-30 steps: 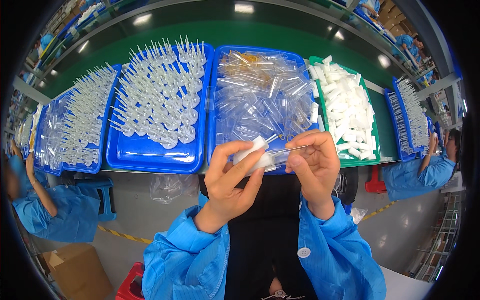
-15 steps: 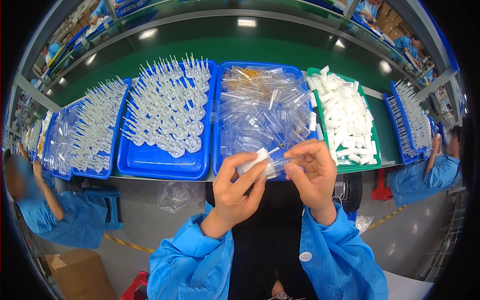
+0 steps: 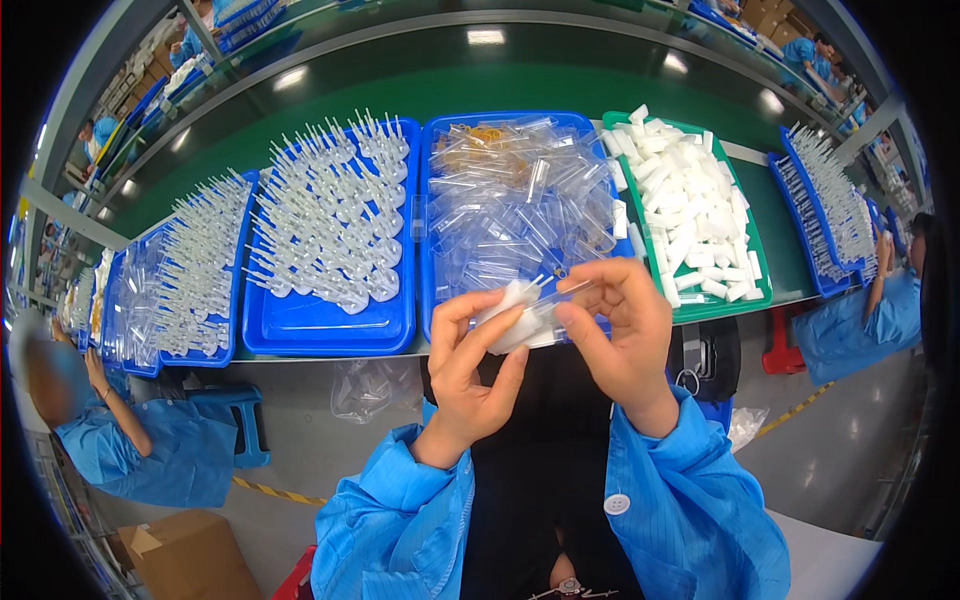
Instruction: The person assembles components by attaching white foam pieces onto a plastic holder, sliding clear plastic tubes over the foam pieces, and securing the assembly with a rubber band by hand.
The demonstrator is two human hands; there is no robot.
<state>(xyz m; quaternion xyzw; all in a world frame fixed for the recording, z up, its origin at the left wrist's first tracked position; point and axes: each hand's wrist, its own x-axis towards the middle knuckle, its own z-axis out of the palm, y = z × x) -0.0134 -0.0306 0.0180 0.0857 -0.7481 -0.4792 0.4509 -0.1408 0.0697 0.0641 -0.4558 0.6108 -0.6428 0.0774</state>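
My left hand [image 3: 472,368] holds a small white plastic piece [image 3: 520,318] in front of my chest. My right hand [image 3: 622,335] pinches a thin clear tube [image 3: 563,290] whose end meets the white piece. Both hands hover just before the near edge of a blue tray of clear tubes [image 3: 510,205]. Both forearms are in blue sleeves.
A blue tray of clear pointed parts [image 3: 330,240] lies left of the tube tray, with more such trays [image 3: 185,270] farther left. A green tray of white pieces [image 3: 690,205] lies to the right. Co-workers in blue sit at left [image 3: 140,440] and right [image 3: 870,310].
The hands stay together with the same parts; my fingers have shifted slightly on the white piece and tube. The view has tilted a little.
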